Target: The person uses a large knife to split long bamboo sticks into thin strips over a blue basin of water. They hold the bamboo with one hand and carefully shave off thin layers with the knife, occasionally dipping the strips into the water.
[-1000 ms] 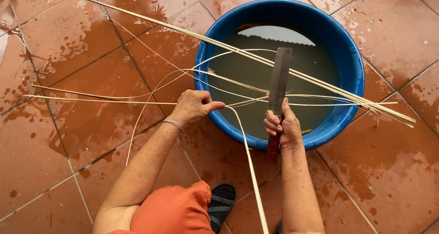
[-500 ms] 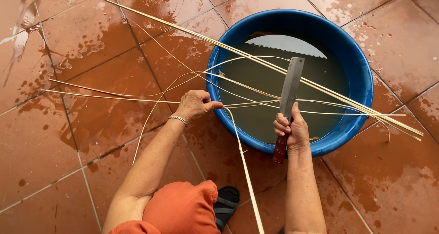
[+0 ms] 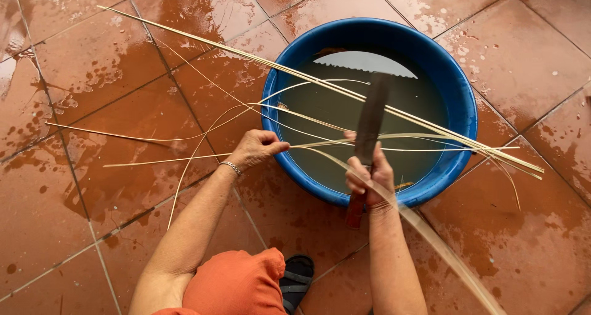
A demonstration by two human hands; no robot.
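The head camera looks straight down at two bare arms over a wet red tile floor (image 3: 92,229). There is only this one view.

The left hand (image 3: 255,150) pinches a thin pale strip (image 3: 320,144) by the rim of a big blue tub (image 3: 458,106). Its fingers are curled together, with the thumb pressed on the strip. The strip runs from that hand across the water to the other side of the tub.

The right hand (image 3: 368,176) is wrapped tight around the red-brown handle of a big knife (image 3: 369,124). All its fingers are closed on the handle. The dark blade points up and away from the person, over the tub, and it looks blurry. The blade lies right where the strip passes, but whether it touches the strip cannot be told.

The tub holds murky water. A bundle of long straight sticks (image 3: 295,75) lies across its rim, from the floor at the upper left to the floor at the right. More thin strips curl on the tiles to the left, near the left hand. One wide strip (image 3: 443,253) runs down past the right arm.

It looks like the work is partway done: several strips already lie loose, and the bundle is not yet cut.

Below, an orange knee (image 3: 237,284) and a dark sandal (image 3: 297,275) show.
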